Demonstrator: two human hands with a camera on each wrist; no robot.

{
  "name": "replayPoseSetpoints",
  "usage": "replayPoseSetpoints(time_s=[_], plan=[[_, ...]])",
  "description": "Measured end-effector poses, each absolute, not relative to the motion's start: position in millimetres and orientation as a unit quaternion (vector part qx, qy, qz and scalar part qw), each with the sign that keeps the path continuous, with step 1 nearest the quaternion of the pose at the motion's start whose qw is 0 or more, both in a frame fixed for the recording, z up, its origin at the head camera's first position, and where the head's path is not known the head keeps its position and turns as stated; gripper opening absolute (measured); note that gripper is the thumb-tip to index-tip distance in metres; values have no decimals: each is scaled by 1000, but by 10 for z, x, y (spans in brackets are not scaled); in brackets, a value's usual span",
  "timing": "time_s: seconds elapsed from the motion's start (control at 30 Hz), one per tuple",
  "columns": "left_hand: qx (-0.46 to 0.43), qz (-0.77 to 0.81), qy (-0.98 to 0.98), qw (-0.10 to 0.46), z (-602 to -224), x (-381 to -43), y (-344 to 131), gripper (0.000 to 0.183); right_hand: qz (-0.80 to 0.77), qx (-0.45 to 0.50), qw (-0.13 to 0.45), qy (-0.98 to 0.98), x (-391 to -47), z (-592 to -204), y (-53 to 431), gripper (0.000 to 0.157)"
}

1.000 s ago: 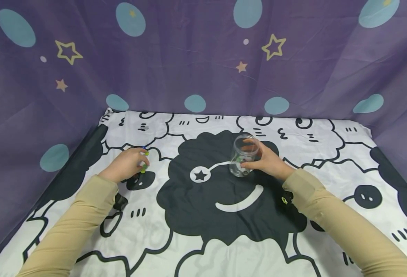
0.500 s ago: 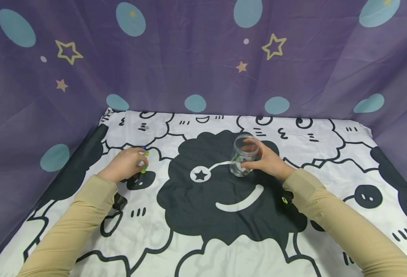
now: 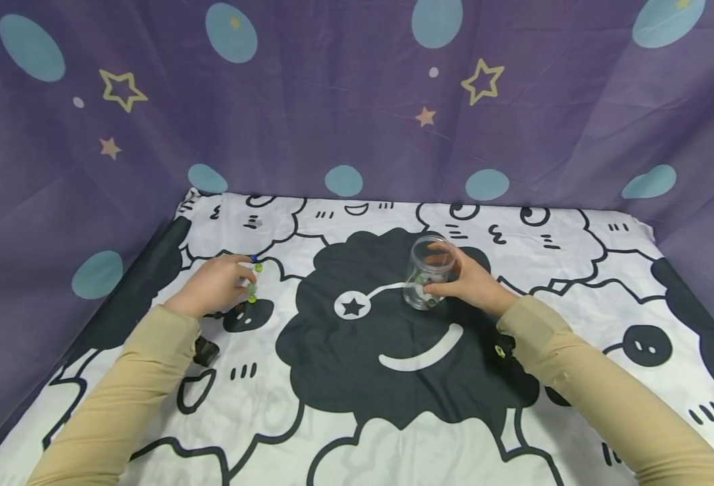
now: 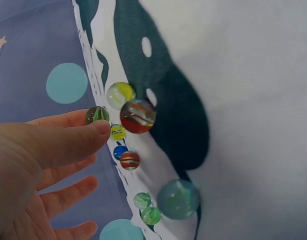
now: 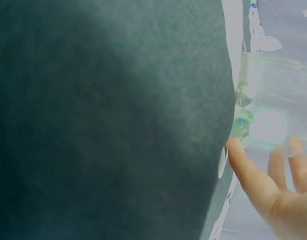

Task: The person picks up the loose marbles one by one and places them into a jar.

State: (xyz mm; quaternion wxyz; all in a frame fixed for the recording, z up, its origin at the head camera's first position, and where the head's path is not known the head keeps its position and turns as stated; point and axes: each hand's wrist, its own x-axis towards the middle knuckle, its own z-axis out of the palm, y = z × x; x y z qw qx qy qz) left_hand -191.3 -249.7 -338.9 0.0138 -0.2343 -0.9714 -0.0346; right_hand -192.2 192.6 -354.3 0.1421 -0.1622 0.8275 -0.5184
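Note:
In the left wrist view, my left hand (image 4: 48, 155) pinches a dark green-swirled glass marble (image 4: 97, 115) between thumb and index finger, the other fingers spread loosely. Several more marbles lie on the cloth beside it, including an orange-brown one (image 4: 137, 116), a yellow one (image 4: 121, 95), a blue one (image 4: 120, 152) and a large pale green one (image 4: 178, 199). From the head view, my right hand (image 3: 468, 278) grips a clear jar (image 3: 420, 264), which stands upright with its mouth up. A few greenish marbles (image 5: 242, 124) show at the jar's bottom in the right wrist view.
A white cloth (image 3: 326, 432) with black cartoon sheep drawings covers the table. Behind and at the sides hangs a purple curtain (image 3: 357, 121) with stars and teal ovals. Dark wrist cameras sit under the left cuff (image 3: 206, 351) and right cuff (image 3: 503, 347).
The left hand has drawn slightly to the left, uncovering more of the blue and yellow marbles. My right hand and the jar stay in place.

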Motion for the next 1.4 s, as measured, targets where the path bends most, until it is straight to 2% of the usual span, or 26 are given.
replayPoseSetpoints(time_s=[0.67, 1.4], plan=[[-222, -41, -973, 47, -3287, -1848, -2420, 16, -513, -162, 141, 831, -1924, -3536, 1926, 81], [-260, -64, -961, 65, -3196, -1802, -2159, 18, -493, -158, 155, 842, -1934, -3455, 1915, 76]])
